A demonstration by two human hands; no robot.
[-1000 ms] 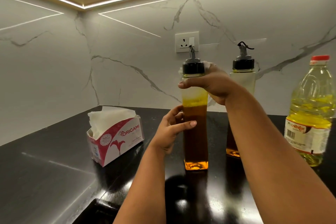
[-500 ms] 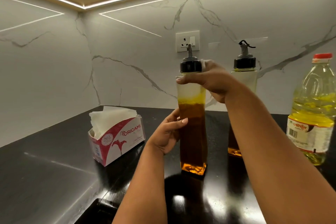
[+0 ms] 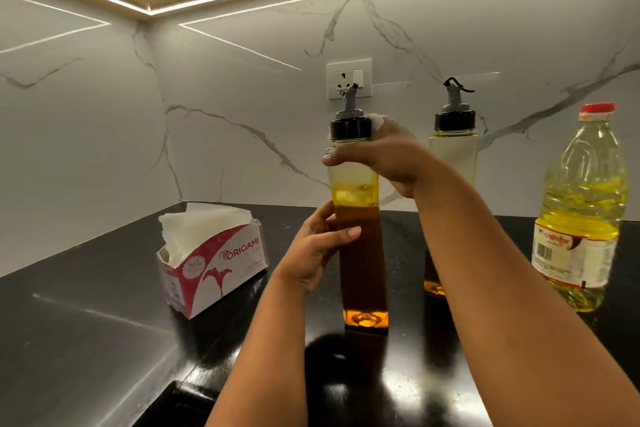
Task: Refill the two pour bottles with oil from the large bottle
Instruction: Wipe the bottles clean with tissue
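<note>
A tall square pour bottle [image 3: 360, 263] with a black cap and grey spout stands on the black counter, oil filling most of it. My left hand [image 3: 317, 250] grips its middle from the left. My right hand [image 3: 384, 158] wraps round its upper part just under the cap, with a bit of white tissue [image 3: 377, 121] between hand and bottle. A second pour bottle [image 3: 453, 149] stands behind my right forearm, its lower half hidden. The large oil bottle [image 3: 585, 211] with a red cap stands at the right, capped and about two-thirds full.
An open red and white tissue box [image 3: 211, 256] sits on the counter [image 3: 86, 322] to the left. A wall socket [image 3: 348, 78] is on the marble wall behind the bottles. A dark recess [image 3: 180, 406] lies at the counter's near edge.
The bottle was tilted and slightly lifted half a second ago; it now stands upright on the counter. My right hand has slid a little along the upper part with the tissue.
</note>
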